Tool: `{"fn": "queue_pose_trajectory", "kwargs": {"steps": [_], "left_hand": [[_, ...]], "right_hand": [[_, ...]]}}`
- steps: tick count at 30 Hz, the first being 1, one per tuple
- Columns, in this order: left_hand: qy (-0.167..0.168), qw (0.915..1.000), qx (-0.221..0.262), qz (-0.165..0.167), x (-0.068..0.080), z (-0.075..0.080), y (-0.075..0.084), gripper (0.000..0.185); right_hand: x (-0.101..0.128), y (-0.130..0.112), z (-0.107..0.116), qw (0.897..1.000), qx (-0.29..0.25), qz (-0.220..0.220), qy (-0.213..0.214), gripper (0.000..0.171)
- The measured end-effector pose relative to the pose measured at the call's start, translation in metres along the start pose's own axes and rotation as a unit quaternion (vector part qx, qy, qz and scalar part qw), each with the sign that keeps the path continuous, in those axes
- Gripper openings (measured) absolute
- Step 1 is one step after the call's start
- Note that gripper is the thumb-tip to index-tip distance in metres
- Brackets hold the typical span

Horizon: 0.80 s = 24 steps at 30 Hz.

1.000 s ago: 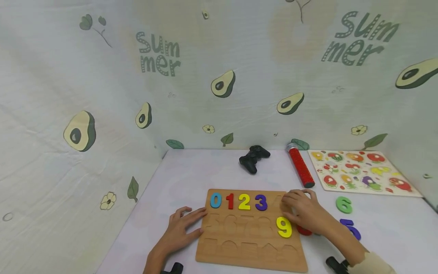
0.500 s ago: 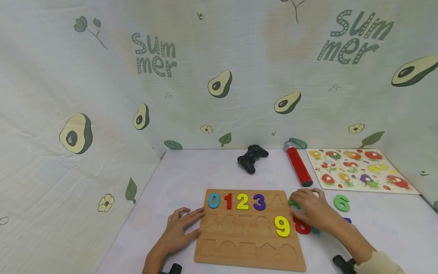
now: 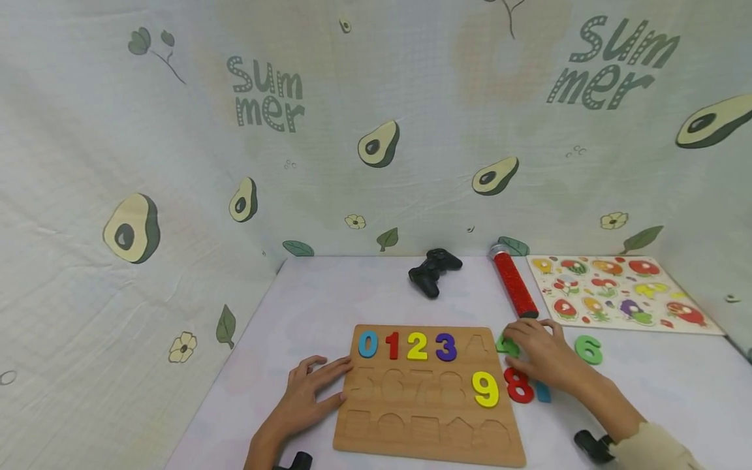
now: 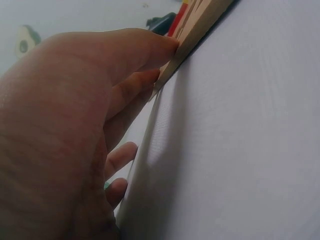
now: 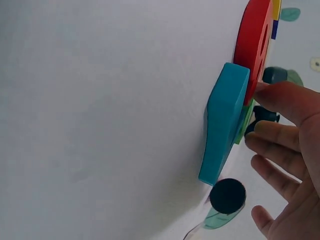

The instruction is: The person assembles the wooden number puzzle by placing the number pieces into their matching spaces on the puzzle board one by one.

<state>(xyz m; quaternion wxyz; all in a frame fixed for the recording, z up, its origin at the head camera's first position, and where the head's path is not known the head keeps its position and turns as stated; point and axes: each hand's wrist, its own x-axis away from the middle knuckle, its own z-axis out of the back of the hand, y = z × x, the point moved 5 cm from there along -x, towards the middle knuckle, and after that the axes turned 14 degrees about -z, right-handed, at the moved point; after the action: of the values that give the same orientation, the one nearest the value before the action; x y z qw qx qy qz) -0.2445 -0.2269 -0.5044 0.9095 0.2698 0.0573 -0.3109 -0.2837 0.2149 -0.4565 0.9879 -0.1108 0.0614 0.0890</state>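
Left hand (image 3: 305, 395): I keep it flat at 9 o'clock of the wooden number puzzle board (image 3: 431, 427), straight fingers (image 4: 150, 50) pressing its left edge, grasping nothing; I'd hold that pressure so the board cannot slide.
Board: yellow 9 (image 3: 486, 389) seated in the middle row; blue 0 (image 3: 368, 344), red 1 (image 3: 393, 345), yellow 2 (image 3: 417, 346) and purple 3 (image 3: 446, 347) fill the top row, with the 4-shaped slot (image 3: 477, 344) beside them empty.
Right hand (image 3: 543, 359): at 3 o'clock, off the board on the pale surface (image 3: 329, 300), its fingers lie on the green number piece (image 3: 505, 346); whether they pinch it I cannot tell.
Advice: I'd lift that piece clear of the red 8 (image 3: 519, 385) and teal piece (image 5: 222, 130) touching it, so neither is dragged.
Far side: green 6 (image 3: 589, 350) at 2 o'clock.
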Motion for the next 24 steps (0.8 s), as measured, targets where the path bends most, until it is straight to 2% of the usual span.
{"fn": "queue_pose_trajectory", "kwargs": {"steps": [9, 24], "left_hand": [[0.003, 0.9998, 0.017, -0.007, -0.0015, 0.0032, 0.0036, 0.051], [0.004, 0.9999, 0.009, -0.010, -0.0013, 0.0032, 0.0034, 0.051]], "right_hand": [[-0.0060, 0.0001, -0.0030, 1.000, -0.006, 0.001, -0.025, 0.056], [-0.0036, 0.0044, -0.0013, 1.000, -0.004, -0.004, -0.028, 0.048]]}}
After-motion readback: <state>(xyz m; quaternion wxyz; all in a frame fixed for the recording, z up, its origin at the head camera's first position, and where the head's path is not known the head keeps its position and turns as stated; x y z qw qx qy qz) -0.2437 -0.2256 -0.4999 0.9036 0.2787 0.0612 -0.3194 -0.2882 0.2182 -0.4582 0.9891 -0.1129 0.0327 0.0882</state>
